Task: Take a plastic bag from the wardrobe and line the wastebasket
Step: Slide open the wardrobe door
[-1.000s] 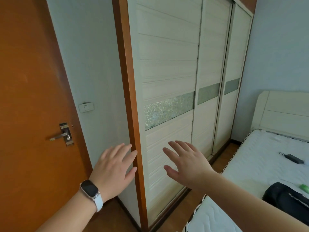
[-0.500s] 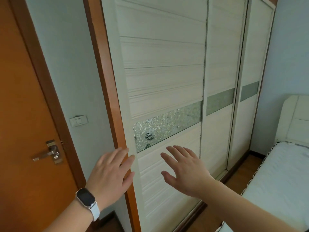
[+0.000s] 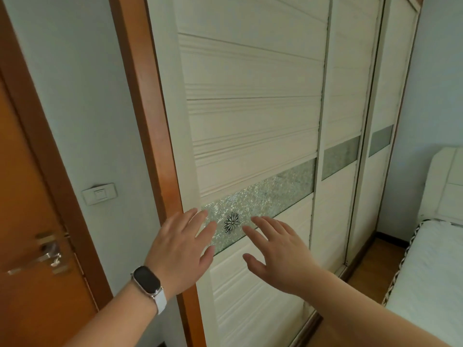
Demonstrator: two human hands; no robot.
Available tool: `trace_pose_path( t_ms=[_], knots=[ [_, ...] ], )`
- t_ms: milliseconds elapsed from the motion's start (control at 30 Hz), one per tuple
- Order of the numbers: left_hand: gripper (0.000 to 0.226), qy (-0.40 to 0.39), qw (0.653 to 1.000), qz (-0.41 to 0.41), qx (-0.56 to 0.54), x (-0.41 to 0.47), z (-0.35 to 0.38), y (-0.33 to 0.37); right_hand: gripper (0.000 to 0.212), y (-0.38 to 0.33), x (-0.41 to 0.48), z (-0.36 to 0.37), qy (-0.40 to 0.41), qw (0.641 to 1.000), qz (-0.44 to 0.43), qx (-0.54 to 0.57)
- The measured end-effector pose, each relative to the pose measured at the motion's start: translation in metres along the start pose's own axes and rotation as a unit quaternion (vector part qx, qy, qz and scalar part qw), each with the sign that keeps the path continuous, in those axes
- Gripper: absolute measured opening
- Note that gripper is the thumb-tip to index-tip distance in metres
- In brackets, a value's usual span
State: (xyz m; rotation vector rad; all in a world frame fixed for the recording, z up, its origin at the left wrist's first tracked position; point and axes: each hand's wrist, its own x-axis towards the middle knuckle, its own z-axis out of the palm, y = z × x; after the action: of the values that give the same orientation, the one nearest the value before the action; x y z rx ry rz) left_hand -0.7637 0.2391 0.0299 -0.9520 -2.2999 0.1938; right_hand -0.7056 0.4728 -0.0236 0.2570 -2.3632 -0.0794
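Both forearms come in from the bottom edge, palms fwd. Left hand [image 3: 181,249]: fingers [image 3: 186,219] spread and straight, holding nothing; smartwatch [image 3: 147,280] w/ white strap on the wrist. Its fingertips sit over the left edge of the nearest wardrobe door [image 3: 250,136], at the bottom-left corner of the frosted glass strip [image 3: 265,196]; can't tell if they touch the surface or hover just off it. Right hand [image 3: 280,256]: fingers [image 3: 265,224] also splayed open, empty, tips at the lower edge of the same glass strip, thumb over the ribbed panel below it. Black flower print [image 3: 231,222] on the glass shows in the gap btw the two hands.

Wardrobe [image 3: 345,96] is straight ahead, all sliding doors closed: cream ribbed panels, each w/ a frosted band at mid height, 2nd and 3rd doors receding to the right. Orange-brown wood frame [image 3: 147,121] runs down its left edge. No plastic bag or wastebasket in view; wardrobe interior hidden behind the doors.

Left of the frame: pale wall w/ a white light switch [image 3: 100,194], then an orange room door [image 3: 30,284] w/ a metal lever handle [image 3: 45,256], blurred. Right edge: bed [image 3: 431,266] w/ white mattress and white headboard [image 3: 443,186], wood floor [image 3: 370,269] btw bed and wardrobe.
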Motion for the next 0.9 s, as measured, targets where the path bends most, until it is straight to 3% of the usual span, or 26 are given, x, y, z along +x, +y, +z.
trace_pose_path(
  t_ms=[267,533,767,900],
  knots=[
    [0.043,0.079,0.995,0.058,0.02,0.062,0.033,-0.038,0.057,0.005,0.078,0.056,0.037,0.998,0.055,0.02],
    [0.041,0.114,0.993,0.028,-0.002,0.086,0.049,-0.044,0.062,0.024,0.113,0.092,0.062,0.994,0.079,0.043],
    [0.041,0.114,0.992,-0.031,0.039,0.099,0.056,-0.039,0.06,0.033,0.149,0.146,0.183,0.978,0.01,0.096],
    [0.041,0.094,0.991,-0.058,0.079,0.106,0.059,-0.034,0.063,0.043,0.162,0.179,0.262,0.962,-0.001,0.073]
  ],
)
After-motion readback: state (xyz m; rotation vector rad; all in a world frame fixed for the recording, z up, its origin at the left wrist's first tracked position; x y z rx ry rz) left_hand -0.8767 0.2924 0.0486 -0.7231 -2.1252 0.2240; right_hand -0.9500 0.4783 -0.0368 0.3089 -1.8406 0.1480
